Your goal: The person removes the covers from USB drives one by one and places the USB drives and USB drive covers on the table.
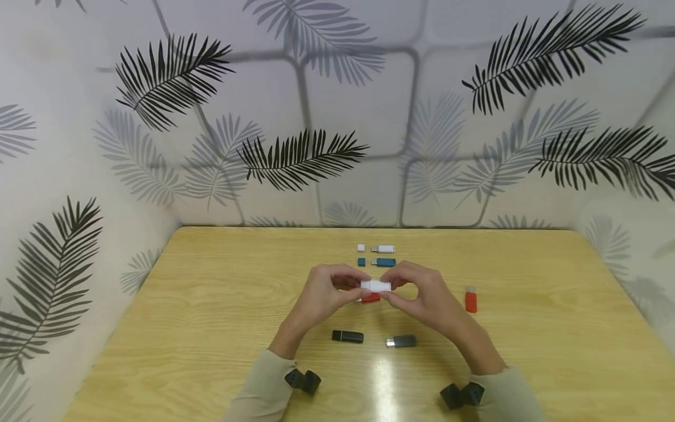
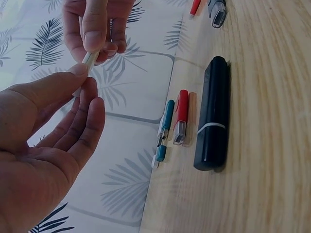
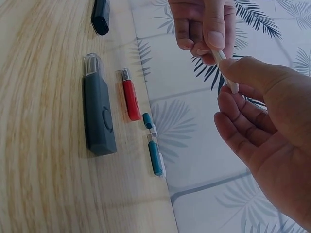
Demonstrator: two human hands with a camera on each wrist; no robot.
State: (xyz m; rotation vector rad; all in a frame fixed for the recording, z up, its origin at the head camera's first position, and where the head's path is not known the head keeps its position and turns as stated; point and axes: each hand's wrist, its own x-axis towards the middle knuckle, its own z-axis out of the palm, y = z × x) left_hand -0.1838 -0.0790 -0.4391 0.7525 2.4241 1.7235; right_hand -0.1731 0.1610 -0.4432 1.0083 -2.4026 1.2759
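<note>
A white USB flash drive (image 1: 376,286) is held level above the table between both hands, its cap end toward the left. My left hand (image 1: 328,291) pinches the left end between thumb and fingers. The other end is pinched by my right hand (image 1: 420,293). In the right wrist view the white drive (image 3: 228,77) runs from one set of fingertips to the other. Just below it on the table lies a red USB drive (image 1: 371,298), partly covered by the hands. Behind lie a blue USB drive (image 1: 385,262) and its separate blue cap (image 1: 361,262).
Farther back are another white USB drive (image 1: 385,249) and a white cap (image 1: 361,248). A second red drive (image 1: 471,300) lies to the right. Nearer me are a black drive (image 1: 347,336) and a dark grey drive (image 1: 402,341). A patterned wall borders the wooden table (image 1: 237,281).
</note>
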